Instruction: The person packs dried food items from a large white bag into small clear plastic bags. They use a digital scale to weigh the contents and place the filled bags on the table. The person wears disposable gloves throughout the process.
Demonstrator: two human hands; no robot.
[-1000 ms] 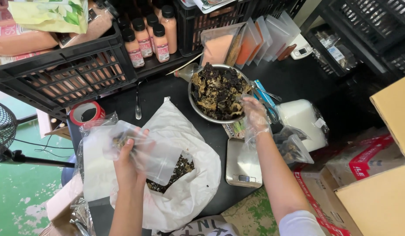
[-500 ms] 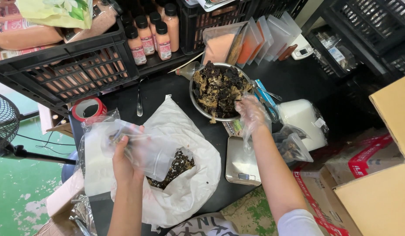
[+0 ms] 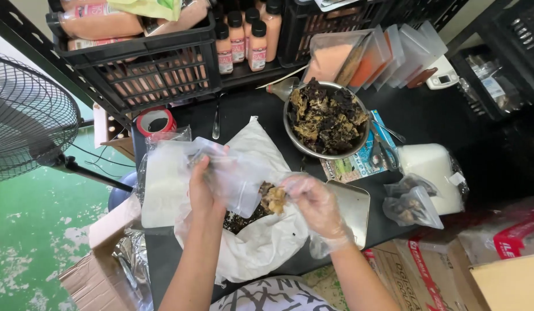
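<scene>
Clear bag (image 3: 235, 181), left hand (image 3: 202, 187), gloved right hand (image 3: 314, 201)

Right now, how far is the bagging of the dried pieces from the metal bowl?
Done: two small filled bags lie right of the scale tray. In hand: the left hand holds a clear bag open while the gloved right hand brings a clump of dried pieces to its mouth. Left: the metal bowl is heaped full, so most remains to be bagged.
</scene>
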